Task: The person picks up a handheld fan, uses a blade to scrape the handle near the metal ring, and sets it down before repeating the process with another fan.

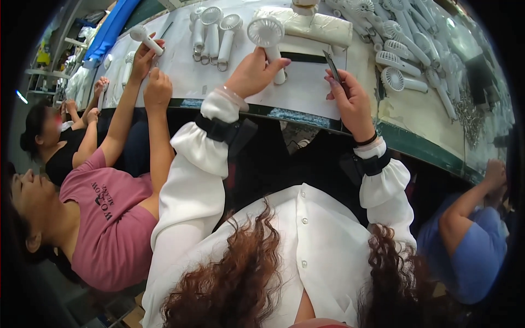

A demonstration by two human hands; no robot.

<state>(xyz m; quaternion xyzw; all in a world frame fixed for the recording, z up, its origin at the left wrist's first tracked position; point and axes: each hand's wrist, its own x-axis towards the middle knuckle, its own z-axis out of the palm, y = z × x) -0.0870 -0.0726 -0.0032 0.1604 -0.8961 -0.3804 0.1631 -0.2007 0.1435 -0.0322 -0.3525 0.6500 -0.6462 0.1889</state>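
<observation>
My left hand (254, 72) is closed around the handle of a white handheld fan (266, 34), its round grille turned up and tilted above the table. In my right hand (351, 104), fingers pinch a slim dark pointed tool (332, 66) that looks like tweezers; its tip points up and away, apart from the fan. Beyond my left hand, several white fans (226, 46) with metal rings at their handle ends lie on the white tabletop. A dark flat strip (306, 57) lies between my hands, in front of a plastic-wrapped roll (322, 27).
A big heap of white fans (402, 49) covers the table's right side, with a pile of small metal pieces (469, 117) beside it. The green table edge (426, 153) runs before me. At left, a co-worker in pink (109, 224) holds another fan (143, 37); a person in blue (470, 251) sits at right.
</observation>
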